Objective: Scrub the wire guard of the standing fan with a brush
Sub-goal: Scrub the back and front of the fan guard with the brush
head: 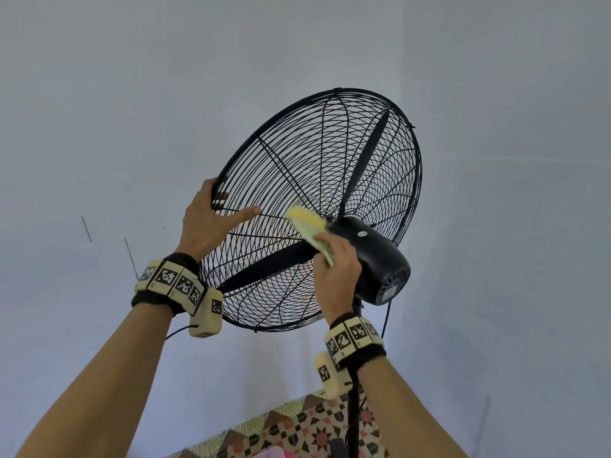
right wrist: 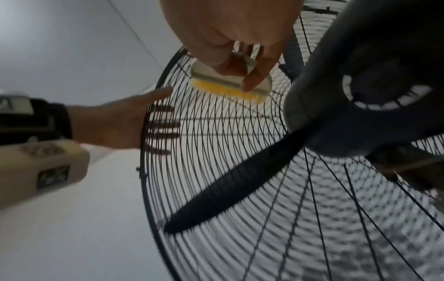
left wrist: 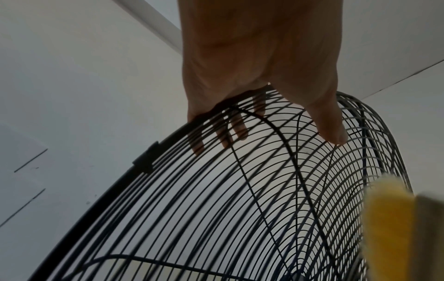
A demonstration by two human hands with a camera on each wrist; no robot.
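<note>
The fan [head: 330,206] stands high against a pale wall [head: 132,94], tilted so its back faces the person, and the guard [head: 297,166], a black dome of thin wires, fills the middle of the head view with 2 blades [head: 264,269] visible behind it. The motor housing [head: 377,259] bulges at the guard's centre on top of the pole [head: 353,408]. The left hand [head: 208,223] clamps the outer rim, 4 fingers hooked round to the far side and the thumb laid flat across the near wires, which steadies the head. The right hand [head: 337,269] pinches the brush [head: 305,223] by its pale back, yellow bristles pressed on the wires just beside the housing. To scrub well from here, I judge the strokes should run outward along the radial ribs from hub to rim, then across the rings, with light pressure so the thin wires do not bend or the bristles catch on a blade. The left hand's brace looks worth keeping opposite each stroke, since the tall pole could rock under a push; shifting it round the rim as the brush moves to a new sector would help. Whether the bristles reach through to the far side of the wires cannot be told. The fan should be off, which the frames do not show.
</note>
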